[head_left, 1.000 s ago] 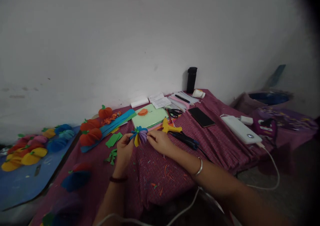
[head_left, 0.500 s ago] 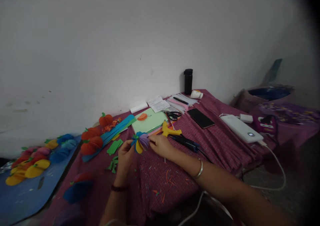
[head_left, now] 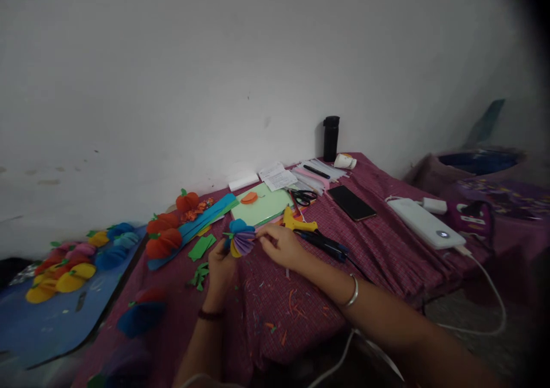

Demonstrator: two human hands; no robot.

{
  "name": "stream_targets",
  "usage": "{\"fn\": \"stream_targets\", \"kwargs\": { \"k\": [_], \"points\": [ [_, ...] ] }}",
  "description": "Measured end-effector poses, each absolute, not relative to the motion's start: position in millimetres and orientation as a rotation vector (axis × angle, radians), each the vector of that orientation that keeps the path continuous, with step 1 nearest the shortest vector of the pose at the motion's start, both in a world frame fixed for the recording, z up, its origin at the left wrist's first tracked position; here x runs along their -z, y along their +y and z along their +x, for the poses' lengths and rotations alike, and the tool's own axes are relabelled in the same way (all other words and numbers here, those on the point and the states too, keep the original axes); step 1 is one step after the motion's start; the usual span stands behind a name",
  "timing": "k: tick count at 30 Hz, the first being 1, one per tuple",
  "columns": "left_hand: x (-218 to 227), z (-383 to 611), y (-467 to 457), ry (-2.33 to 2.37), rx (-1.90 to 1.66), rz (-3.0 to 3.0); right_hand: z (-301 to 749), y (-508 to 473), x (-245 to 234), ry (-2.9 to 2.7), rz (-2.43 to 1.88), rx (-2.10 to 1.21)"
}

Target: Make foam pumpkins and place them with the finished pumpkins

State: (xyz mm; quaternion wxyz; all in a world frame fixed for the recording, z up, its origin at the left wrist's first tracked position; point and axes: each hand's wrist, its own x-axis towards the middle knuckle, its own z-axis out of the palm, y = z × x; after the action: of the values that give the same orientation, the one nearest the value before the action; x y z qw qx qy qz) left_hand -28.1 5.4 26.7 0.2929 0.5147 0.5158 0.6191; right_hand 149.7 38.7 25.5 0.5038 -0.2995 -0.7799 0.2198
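Observation:
Both my hands hold a small paper ball made of blue, purple and yellow folded discs, just above the maroon cloth of the table. My left hand grips it from below on the left with closed fingers. My right hand pinches its right side with fingertips. A yellow glue gun lies just behind my right hand, next to a dark blue-handled tool.
Orange paper pumpkins and blue strips lie at the left. Scissors, a green sheet, a phone, a black flask and a white power bank with cable sit behind. More coloured paper balls rest on a blue sheet, far left.
The paper ball has turned slightly in my hands, with the blue disc now on top. Both hands stay on it; the view shifted a little.

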Motion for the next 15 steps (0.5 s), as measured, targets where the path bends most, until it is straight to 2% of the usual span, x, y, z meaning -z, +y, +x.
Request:
{"fn": "stream_targets", "kwargs": {
  "k": [15],
  "points": [
    [-24.7,-26.5,4.8,1.377,-1.591,1.402,151.2,39.3,-27.4,-1.829,-0.712,-0.574]
  ]
}}
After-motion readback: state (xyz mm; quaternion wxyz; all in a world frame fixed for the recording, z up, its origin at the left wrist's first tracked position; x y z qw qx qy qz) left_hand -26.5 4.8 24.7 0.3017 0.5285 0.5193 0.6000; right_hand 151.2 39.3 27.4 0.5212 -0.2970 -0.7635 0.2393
